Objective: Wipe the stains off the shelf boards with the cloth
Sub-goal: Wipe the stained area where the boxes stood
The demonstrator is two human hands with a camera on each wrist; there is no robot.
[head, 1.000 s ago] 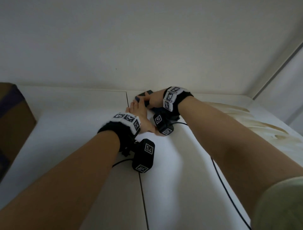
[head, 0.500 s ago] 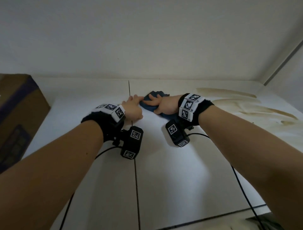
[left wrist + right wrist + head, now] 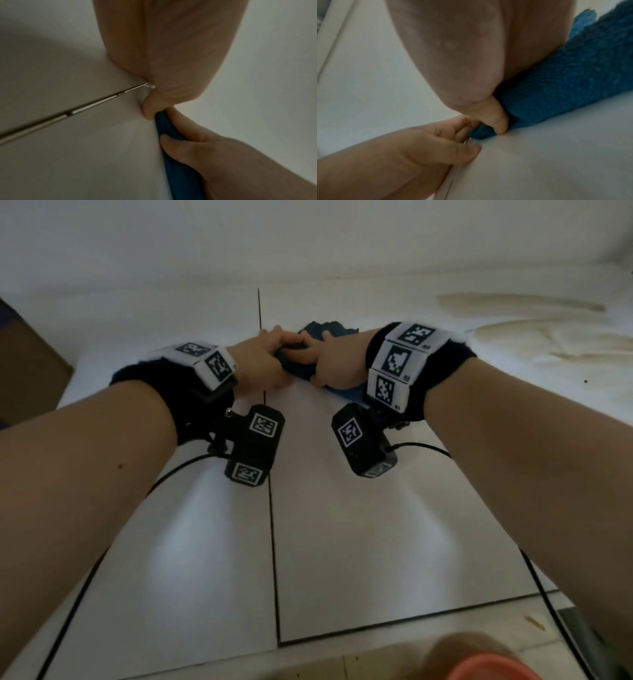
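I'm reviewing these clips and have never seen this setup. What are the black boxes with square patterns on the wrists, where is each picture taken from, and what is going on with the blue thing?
There is no robot here: a person works with bare hands. The black boxes under the wrists are small cameras, and the patterned squares are tracking markers. The wide picture comes from a camera on the person's head, looking down along both arms. The two close-ups come from the wrist cameras, looking along each hand.

The surface is a white shelf board with a thin seam. Brownish stains lie at its far right. A brown cardboard box stands at the left.

The blue thing is a cloth. The right hand grips it, and the left hand pinches its end.
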